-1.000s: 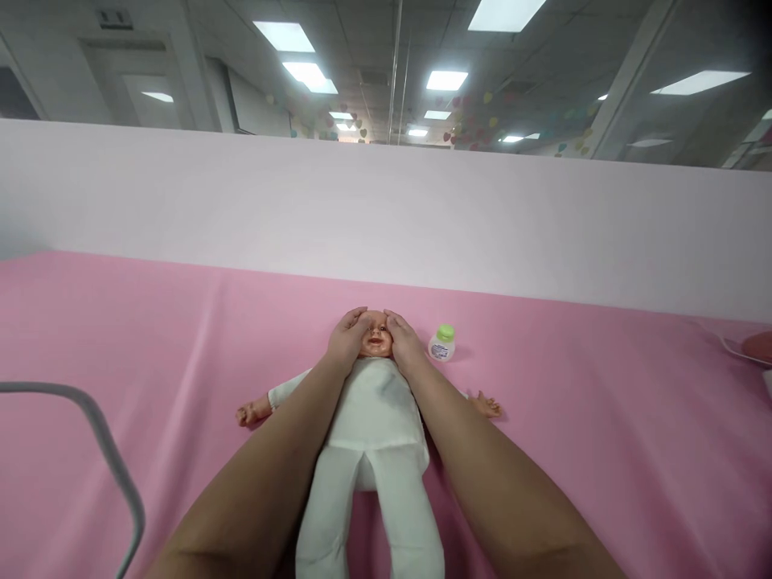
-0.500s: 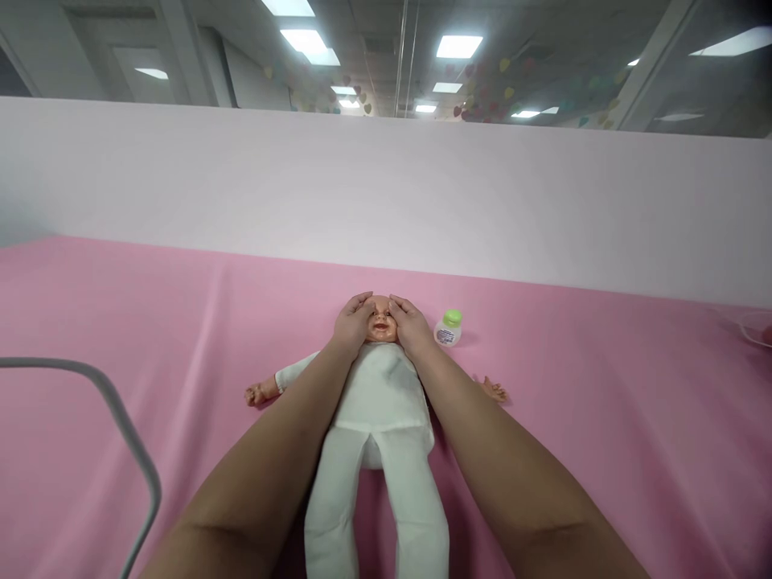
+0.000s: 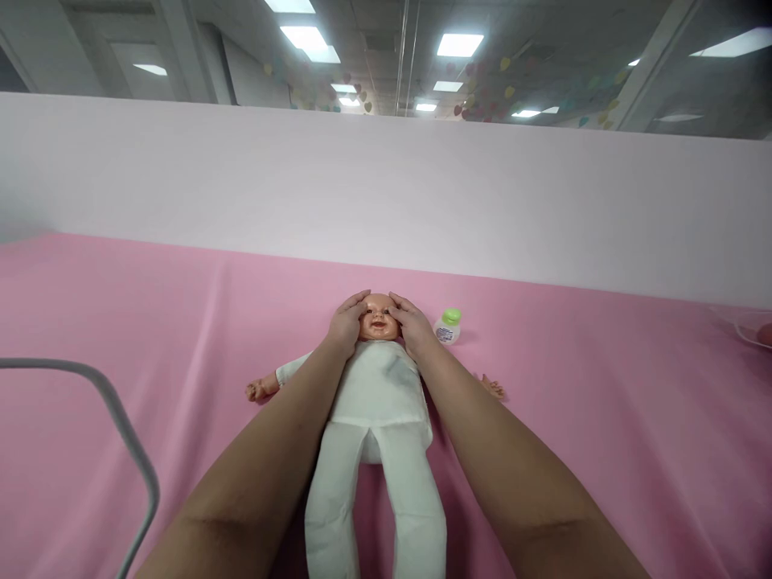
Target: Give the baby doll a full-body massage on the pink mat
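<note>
A baby doll (image 3: 379,402) in white clothes lies on its back on a pink sheet, its arms spread out to the sides. My left hand (image 3: 348,322) rests against the left side of the doll's head (image 3: 379,322), fingers stretched out. On the head's other side lies my right hand (image 3: 414,323), also with extended fingers, its thumb on the cheek near the eye. Eyes, nose and mouth show between the two hands. Just right of my right hand stands a small clear bottle (image 3: 448,328) with a green cap. My forearms partly cover the doll's arms.
A grey bent tube (image 3: 114,402) comes in from the left edge. Behind the pink sheet (image 3: 603,386) rises a white wall (image 3: 386,193) with glass above it. At the far right edge is part of a clear-rimmed item (image 3: 753,330) with something reddish.
My left hand has shifted slightly outward to the left, so more of the doll's forehead and cheek shows. My right hand has stayed nearly in place on the face.
</note>
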